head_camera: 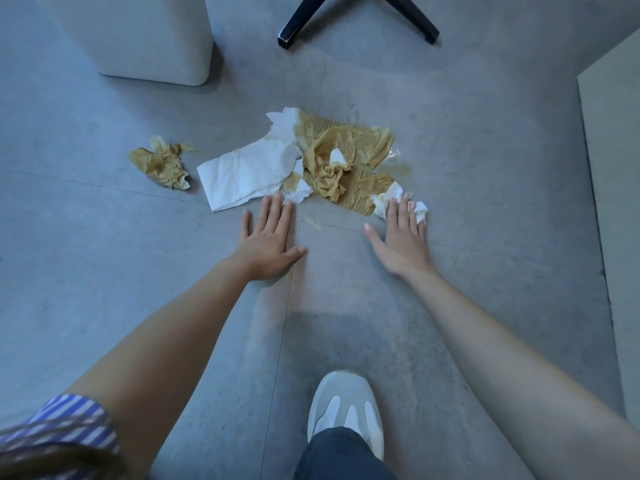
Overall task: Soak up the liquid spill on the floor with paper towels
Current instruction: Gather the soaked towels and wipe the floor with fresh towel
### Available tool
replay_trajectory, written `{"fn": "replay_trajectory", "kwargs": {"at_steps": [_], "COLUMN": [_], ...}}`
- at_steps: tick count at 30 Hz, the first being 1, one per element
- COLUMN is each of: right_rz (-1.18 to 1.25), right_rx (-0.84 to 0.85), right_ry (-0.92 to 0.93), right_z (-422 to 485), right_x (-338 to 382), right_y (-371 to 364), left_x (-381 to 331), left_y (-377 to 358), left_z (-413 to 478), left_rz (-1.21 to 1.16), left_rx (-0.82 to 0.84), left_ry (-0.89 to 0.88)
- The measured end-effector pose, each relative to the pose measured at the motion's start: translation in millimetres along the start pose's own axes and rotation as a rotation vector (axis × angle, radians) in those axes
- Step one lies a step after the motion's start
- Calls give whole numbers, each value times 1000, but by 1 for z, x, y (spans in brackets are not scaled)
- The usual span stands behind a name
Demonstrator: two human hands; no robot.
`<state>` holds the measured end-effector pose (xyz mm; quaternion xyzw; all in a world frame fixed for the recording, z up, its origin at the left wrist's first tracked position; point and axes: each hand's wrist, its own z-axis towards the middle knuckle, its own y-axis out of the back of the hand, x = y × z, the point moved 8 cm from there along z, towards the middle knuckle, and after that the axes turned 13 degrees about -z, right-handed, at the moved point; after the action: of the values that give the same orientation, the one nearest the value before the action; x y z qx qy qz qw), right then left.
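Both hands are flat on the grey tiled floor [485, 168], fingers straight, gripping nothing. The left hand [268, 237] touches the near edge of the white, half-dry paper towel sheet [249, 173]; the right hand [401, 237] presses the near corner of the brown, soaked paper towel heap [341, 161]. The heap lies just ahead of the fingertips, stretching left to right, the right hand nearer. A thin brown wet patch [400, 166] shows beyond the right hand.

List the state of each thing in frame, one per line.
left hand: open, flat, fingertips on white towel's edge
right hand: open, flat, fingers on a towel corner
white towel: mostly dry, spread out
brown towels: soaked, crumpled
loose wad: soaked, lying apart
spill: partly uncovered at the right edge
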<state>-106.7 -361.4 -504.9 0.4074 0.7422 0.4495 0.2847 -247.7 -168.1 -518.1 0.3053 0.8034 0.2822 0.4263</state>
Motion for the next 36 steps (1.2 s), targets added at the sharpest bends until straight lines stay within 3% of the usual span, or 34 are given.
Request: {"fn": "replay_trajectory", "kwargs": {"at_steps": [8,11,13,18,24,27,30,32,36], "right_rz": [-60,-91,-137,-136,256,374,519,882,1574], "right_rx": [-100,-276,-305,-295,-406,-459,-403,-359,-78], "right_ry": [82,-47,-143,-103,-510,-563,-615,-645,-607], "right_z": [-3,-11,-14,-4,10,12,23,34,45], "right_x": [-1,-13,-23,-32,-87,-92,-87,-81,-54], "right_y": [9,24,28,30,77,100,112,110,110], "left_x": [0,-2,-2,-3,-2,-2,-3,-3,-3], "left_y": [0,-3,-4,-2,-2,-2,-2,-1,-2], "left_z": [-1,-3,-4,-4,-3,-3,-2,-2,-2], "left_rz": [-2,3,7,5,11,15,16,19,19], "left_rx": [4,2,2,-2,-9,-7,1,8,10], "left_ry": [4,1,-1,-1,1,7,11,14,12]}}
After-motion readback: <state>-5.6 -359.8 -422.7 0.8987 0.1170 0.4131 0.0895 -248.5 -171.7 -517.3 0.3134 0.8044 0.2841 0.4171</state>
